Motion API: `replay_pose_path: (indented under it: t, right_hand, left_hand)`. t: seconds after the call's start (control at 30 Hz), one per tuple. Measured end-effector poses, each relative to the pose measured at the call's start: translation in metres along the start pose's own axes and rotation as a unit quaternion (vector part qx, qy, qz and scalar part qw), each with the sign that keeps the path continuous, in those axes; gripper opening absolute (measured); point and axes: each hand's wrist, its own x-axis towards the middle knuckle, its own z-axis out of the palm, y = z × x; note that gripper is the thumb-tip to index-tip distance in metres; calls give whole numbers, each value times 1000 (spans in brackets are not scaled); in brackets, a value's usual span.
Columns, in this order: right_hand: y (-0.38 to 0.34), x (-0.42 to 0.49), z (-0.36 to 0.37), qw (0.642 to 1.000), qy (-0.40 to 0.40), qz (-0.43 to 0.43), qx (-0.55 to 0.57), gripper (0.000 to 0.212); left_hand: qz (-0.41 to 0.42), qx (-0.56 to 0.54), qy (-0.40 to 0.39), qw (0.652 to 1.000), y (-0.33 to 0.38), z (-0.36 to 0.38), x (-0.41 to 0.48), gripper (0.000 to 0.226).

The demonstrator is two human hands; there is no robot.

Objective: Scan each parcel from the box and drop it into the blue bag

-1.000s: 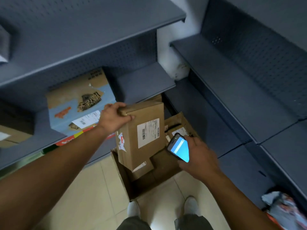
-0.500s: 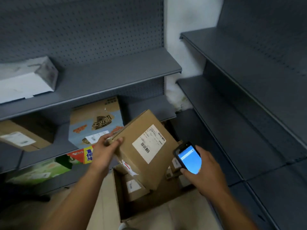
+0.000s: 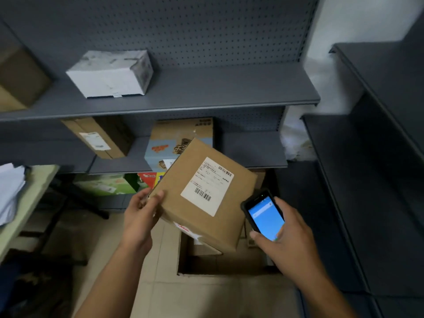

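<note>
Between grey pegboard shelves [image 3: 183, 88], tiled floor [image 3: 183, 294] below, left hand [image 3: 140, 216] gripping parcel [image 3: 204, 196], right hand [image 3: 289, 239] clutching scanner [image 3: 263, 214]

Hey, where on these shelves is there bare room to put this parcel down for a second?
Upper shelf: bare from the white box to its right end. Middle shelf: a patch right of the printed carton. The right-hand shelves look bare. Crowded: the middle shelf's left, with the brown carton.

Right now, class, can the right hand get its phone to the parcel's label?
Probably yes: the right hand holds the phone beside the parcel, the label faces up uncovered, and the left hand grips only the opposite corner.
</note>
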Motion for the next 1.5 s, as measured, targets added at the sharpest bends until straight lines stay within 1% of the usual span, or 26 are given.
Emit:
replay_pose_path:
  t: [0.13,0.33,0.47,0.53,0.67,0.77,0.9,1.03,1.13,1.17,1.23,1.27,1.4,1.5]
  right_hand:
    - [-40,-3,29,999,-20,-25,-20,95]
    - [-111,-24,83,996,-60,-58,-29,95]
    - [-164,-46,129,991,-92,-85,-44,94]
    - [-189,-54,157,987,-105,-114,-43,91]
    - [-237,-79,221,978,-127,-164,-36,89]
    - [-268,-104,271,969,-151,-192,-20,90]
    - [-301,-144,331,954,-197,-225,32,88]
    - [-330,-185,377,931,-246,-268,17,82]
    - [-347,-208,407,908,-302,-287,45,72]
    - [-352,-214,417,902,-316,-291,50,72]
    - [-361,-224,436,891,-336,-302,46,75]
    - [-365,-228,446,887,-343,-308,40,76]
    - [-381,-241,484,868,-363,-339,13,75]
    - [-391,-252,519,856,-383,-348,-3,82]
  left_hand:
    - [27,-21,27,999,10,-45,-3,44]
    - [27,-60,74,995,17,-135,-8,42]
    - [61,-52,116,990,23,-203,-17,34]
    - [75,-38,129,988,25,-240,-22,38]
    - [66,-38,161,984,21,-320,-37,53]
    - [46,-80,183,979,12,-385,-48,54]
    - [23,-127,222,967,0,-463,-68,56]
    - [35,-156,283,946,-9,-524,-100,55]
    - [33,-183,322,928,-22,-560,-124,57]
    - [30,-194,337,921,-27,-570,-130,53]
    - [28,-222,369,902,-38,-588,-141,40]
    - [27,-237,383,892,-43,-596,-145,37]
    - [21,-274,438,856,-60,-625,-160,37]
    - [13,-290,471,833,-75,-649,-166,39]
